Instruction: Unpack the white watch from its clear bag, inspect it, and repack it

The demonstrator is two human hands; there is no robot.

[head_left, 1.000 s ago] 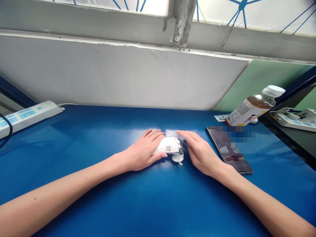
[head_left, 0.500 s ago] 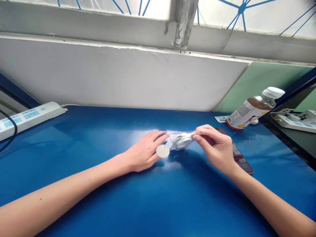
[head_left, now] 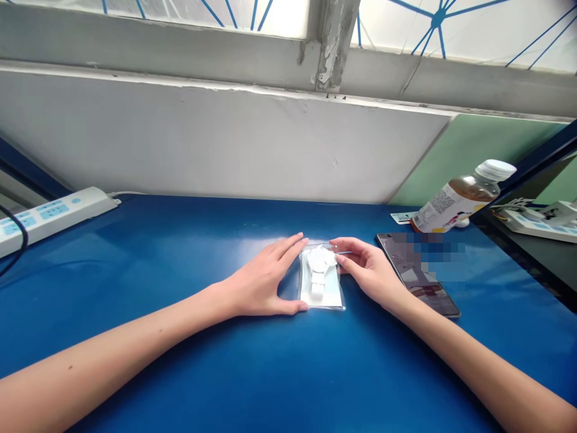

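Observation:
A small clear plastic bag (head_left: 321,282) lies flat on the blue table (head_left: 180,264), with small white parts inside it. My left hand (head_left: 264,279) rests beside the bag's left edge, fingers stretched out and the thumb touching its near corner. My right hand (head_left: 367,270) sits at the bag's right edge, its fingertips pressing on the upper right part of the bag.
A phone (head_left: 417,270) lies face up just right of my right hand. Behind it leans a bottle (head_left: 460,197) of brown drink with a white cap. A white power strip (head_left: 49,215) lies at the far left. A white wall panel (head_left: 225,144) closes the table's back.
The bag was lifted and turned by my right hand half a second ago. Now it lies flat again, turned lengthwise, with both hands at its sides.

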